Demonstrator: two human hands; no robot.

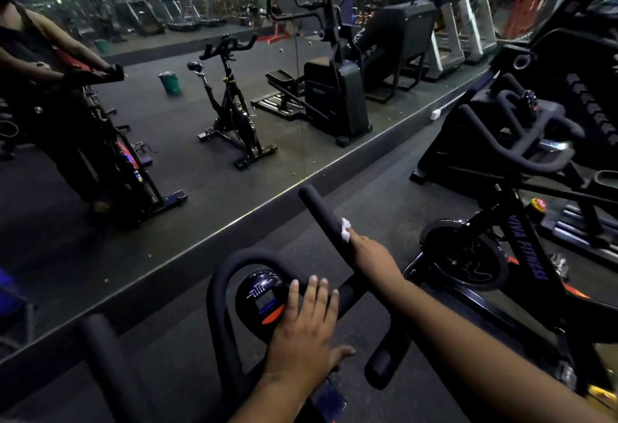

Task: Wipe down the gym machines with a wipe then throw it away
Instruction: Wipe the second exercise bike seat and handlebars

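Note:
I stand at a black spin bike. Its right handlebar horn (pixel 319 212) rises up and to the left in the middle of the view. My right hand (pixel 371 252) is wrapped around that horn, pressing a small white wipe (pixel 345 229) against the foam grip. My left hand (pixel 306 325) lies flat with fingers spread on the centre of the handlebars, beside the round display console (pixel 262 299). The rest of the wipe is hidden under my right fingers.
A second spin bike (pixel 501 238) stands close on the right. A wall mirror ahead reflects a bike (pixel 234 115), a stepper machine (pixel 334 94), a green bin (pixel 170 83) and a person at the left. The left handlebar horn (pixel 107 362) juts up at lower left.

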